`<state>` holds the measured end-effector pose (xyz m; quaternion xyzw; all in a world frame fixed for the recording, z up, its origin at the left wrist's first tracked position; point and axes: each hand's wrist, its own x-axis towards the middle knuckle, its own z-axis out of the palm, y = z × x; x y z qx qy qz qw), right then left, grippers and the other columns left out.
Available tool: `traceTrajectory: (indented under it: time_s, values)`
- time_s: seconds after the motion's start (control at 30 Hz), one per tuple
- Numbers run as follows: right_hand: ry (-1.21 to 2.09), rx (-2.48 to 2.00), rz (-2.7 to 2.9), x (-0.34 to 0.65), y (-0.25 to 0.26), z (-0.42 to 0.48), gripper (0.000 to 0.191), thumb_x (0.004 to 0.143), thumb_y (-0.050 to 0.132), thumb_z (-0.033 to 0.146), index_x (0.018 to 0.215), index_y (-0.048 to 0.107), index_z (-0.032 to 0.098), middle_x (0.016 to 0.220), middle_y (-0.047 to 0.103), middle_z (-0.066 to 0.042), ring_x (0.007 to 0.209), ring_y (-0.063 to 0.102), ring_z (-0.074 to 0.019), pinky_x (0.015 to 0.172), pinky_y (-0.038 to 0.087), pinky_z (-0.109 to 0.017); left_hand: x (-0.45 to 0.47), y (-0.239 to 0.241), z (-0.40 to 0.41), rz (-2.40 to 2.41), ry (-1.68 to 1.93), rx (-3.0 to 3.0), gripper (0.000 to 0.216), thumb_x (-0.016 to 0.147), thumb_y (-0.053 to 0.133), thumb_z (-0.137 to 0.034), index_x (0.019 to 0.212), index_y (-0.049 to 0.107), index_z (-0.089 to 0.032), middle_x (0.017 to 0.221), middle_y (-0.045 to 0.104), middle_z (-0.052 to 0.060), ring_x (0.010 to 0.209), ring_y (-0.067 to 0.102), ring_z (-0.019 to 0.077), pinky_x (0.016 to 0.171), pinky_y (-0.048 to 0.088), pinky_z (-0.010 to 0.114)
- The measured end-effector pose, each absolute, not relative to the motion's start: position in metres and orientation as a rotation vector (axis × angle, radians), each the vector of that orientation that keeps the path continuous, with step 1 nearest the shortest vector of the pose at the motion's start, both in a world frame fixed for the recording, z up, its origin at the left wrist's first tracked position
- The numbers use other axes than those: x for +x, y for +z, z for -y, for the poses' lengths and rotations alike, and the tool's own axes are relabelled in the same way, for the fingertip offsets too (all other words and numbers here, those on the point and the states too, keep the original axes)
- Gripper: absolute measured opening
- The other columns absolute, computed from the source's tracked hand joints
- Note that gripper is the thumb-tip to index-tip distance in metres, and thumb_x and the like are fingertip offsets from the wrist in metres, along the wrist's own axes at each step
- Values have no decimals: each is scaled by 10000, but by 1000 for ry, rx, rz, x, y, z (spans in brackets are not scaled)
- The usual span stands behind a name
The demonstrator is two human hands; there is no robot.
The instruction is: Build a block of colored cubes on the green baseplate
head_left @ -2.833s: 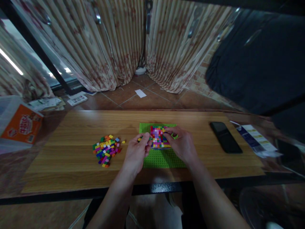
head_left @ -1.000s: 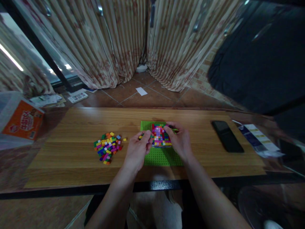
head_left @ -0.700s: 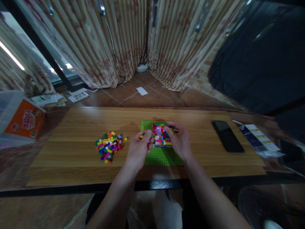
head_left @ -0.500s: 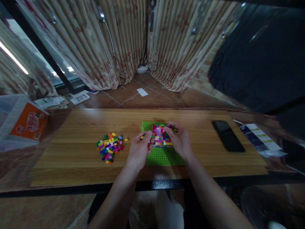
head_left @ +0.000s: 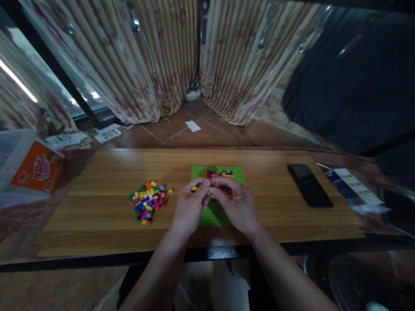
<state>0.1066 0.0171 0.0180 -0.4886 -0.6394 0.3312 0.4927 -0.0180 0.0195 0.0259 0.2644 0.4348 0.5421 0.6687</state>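
Closest to the worktop's near edge, around its middle, the person's two hands are meeting over a green studded baseplate (head_left: 215,217). The left hand (head_left: 189,211) is pinching a few small toy bricks (head_left: 195,188), yellow and green ones showing between thumb and fingers. The right hand (head_left: 241,206) is curling its thumb and fingertips against the left fingertips; whether it is gripping a brick cannot be told. Beneath and beyond the fingers, a multicoloured brick panel (head_left: 221,173) is sitting on the baseplate, partly hidden by the right hand. Left of the baseplate, a heap of loose bricks (head_left: 147,203) is spreading across the worktop (head_left: 97,216), with a single yellow brick (head_left: 170,191) lying just beside it. Toward the right edge, a black smartphone (head_left: 310,185) is lying at a slant. Past that edge, a blue-and-white printed leaflet (head_left: 356,188) is resting, its text too small to read. Past the left edge, a clear plastic bin (head_left: 17,138) is standing, its contents unclear; its orange label (head_left: 38,167) is carrying large white Chinese characters, too blurred to read surely. Beyond the far left corner, a white printed booklet (head_left: 108,134) is lying by some papers (head_left: 68,139). Farther back, a white sheet (head_left: 193,125) is lying on the tiled floor before patterned curtains (head_left: 162,65).
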Motion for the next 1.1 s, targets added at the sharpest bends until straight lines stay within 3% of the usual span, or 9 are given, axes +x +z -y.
traceTrajectory:
  time_s: [0.2,0.4,0.67,0.87,1.1]
  values:
    - [924,-1134,1470,109,19,-17,156,823,683,254,973,723,257,794,701,21,729,629,-138,669,506,-282,-15,21,-19,-961,1204,628,321,680,795,-406,799,665,-137,532,495,-50,430,336,23,401,184,153]
    - [774,-1183,1498,133,18,-26,199,883,604,262,1039,728,269,962,710,-24,875,651,-164,776,516,-320,-17,24,-21,-1016,1231,568,350,659,803,-411,824,678,-129,582,500,-48,438,354,20,384,173,150]
    - [618,-1391,1431,159,5,-39,171,872,598,292,956,723,212,885,737,-48,775,673,-183,741,538,-346,-19,24,-24,-1101,1241,498,393,603,835,-392,842,678,-123,586,505,-52,436,365,13,378,166,139]
    - [516,-1356,1555,156,-1,-40,121,844,637,284,890,747,263,981,692,-49,947,637,-214,894,495,-416,-19,23,-24,-1113,1239,491,393,591,834,-380,837,677,-117,579,509,-53,432,364,13,372,167,140]
    - [667,-1372,1422,154,-14,-49,81,751,723,306,808,776,287,1037,640,-58,1030,596,-243,964,446,-466,-20,24,-24,-1122,1229,498,383,588,837,-386,809,674,-119,579,513,-51,432,368,8,377,163,138]
